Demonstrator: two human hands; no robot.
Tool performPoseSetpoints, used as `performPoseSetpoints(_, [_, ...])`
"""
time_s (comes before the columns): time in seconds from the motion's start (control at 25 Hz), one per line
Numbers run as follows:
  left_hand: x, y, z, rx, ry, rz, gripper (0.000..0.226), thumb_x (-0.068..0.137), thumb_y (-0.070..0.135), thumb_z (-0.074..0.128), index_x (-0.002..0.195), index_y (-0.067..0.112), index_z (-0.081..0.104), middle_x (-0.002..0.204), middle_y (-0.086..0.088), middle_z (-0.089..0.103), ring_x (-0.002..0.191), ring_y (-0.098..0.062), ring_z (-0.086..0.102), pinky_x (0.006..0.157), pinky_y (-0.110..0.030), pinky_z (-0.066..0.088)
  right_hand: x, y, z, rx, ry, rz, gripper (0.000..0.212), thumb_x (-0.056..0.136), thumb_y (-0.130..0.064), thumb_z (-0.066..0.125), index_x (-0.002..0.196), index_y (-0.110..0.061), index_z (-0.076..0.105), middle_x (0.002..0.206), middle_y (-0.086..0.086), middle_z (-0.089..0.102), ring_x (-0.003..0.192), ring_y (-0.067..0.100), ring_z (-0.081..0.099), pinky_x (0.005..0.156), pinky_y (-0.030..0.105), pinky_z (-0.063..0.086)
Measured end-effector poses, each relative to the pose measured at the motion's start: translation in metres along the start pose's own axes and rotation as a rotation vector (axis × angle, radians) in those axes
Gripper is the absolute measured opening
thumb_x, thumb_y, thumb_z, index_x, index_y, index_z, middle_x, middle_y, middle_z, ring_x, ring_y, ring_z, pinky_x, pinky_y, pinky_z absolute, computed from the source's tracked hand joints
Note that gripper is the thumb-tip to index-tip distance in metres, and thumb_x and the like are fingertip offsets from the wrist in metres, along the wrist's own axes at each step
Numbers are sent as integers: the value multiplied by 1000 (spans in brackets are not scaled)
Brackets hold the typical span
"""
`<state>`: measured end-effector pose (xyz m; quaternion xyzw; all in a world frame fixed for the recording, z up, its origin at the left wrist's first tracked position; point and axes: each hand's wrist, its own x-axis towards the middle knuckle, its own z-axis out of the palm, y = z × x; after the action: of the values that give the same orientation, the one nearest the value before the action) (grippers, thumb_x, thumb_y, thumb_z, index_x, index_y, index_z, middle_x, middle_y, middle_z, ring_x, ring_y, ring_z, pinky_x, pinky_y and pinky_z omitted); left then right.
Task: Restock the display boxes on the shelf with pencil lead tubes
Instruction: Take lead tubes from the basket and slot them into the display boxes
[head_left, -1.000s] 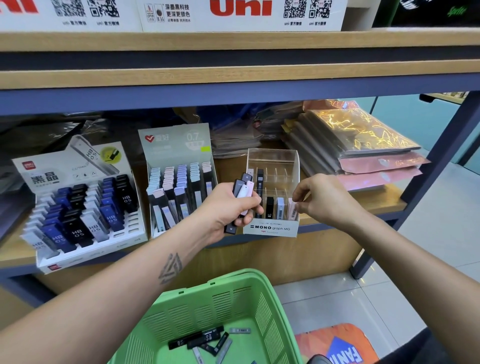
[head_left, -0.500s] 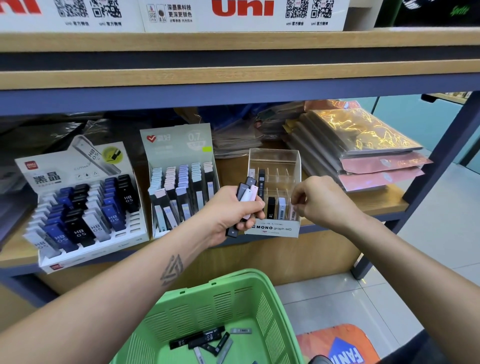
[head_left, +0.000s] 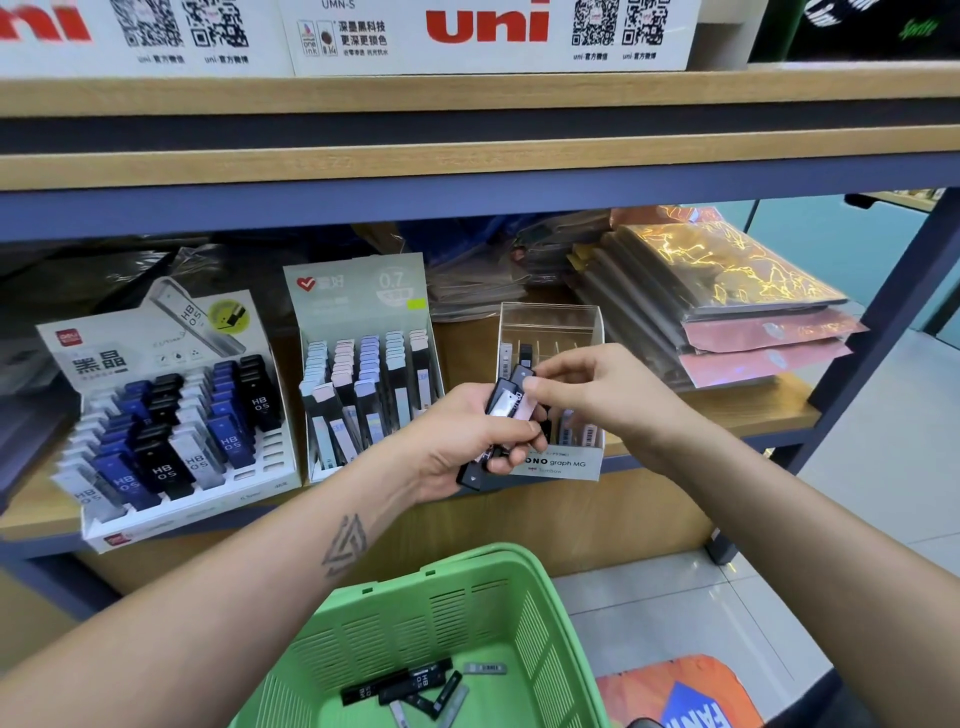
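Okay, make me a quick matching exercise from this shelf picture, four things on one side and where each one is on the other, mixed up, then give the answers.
Things:
1. green basket
2. clear box
3. bundle of tubes
4. shiny packets

Places:
A. stacked at the right end of the shelf
B. gripped in the left hand
C. low, below the shelf, loose tubes inside
D. on the shelf behind both hands

Pairs: 1-C, 2-D, 3-B, 4-A

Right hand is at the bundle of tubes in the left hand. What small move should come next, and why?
Probably draw one tube out with the right hand and slot it into the clear MONO box: the left hand grips the bundle of tubes, and the box's back rows look mostly unfilled.
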<state>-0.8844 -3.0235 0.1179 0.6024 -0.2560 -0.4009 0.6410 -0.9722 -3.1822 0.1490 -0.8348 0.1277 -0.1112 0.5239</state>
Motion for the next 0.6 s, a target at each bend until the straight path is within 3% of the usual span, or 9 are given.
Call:
performPoseSetpoints(0.12, [-4,3,1,9,-19,11,6,96,-4,58,102,-2,58,83,-23,65,51,-13,57,43,-18,41,4,0,2,110,29,61,10,86,-10,79,92,-5,75,76,9,74,62,9,65,58,22,51])
performPoseSetpoints(0.28, [0,3,-4,-22,62,-18,18,99,7,59,113,-5,57,91,-26,68,58,-18,62,44,-20,43,10,3,-1,223,90,86,8,82,-2,81,85,-2,74,74,15,73,62,16,65,58,23,55])
performPoseSetpoints(0.44, [4,2,-9,-63,164,-10,9,98,-5,54,106,-5,57,82,-25,67,50,-16,55,38,-18,37,12,5,-10,298,73,53,8,88,6,71,95,3,73,87,27,73,72,25,70,68,29,61])
performPoseSetpoints(0.6, [5,5,-8,-194,160,-8,8,97,-7,51,101,-3,56,73,-18,61,46,-12,47,37,-16,30,12,2,-23,160,-31,-82,22,88,6,71,108,-4,74,96,18,76,86,25,75,77,30,61])
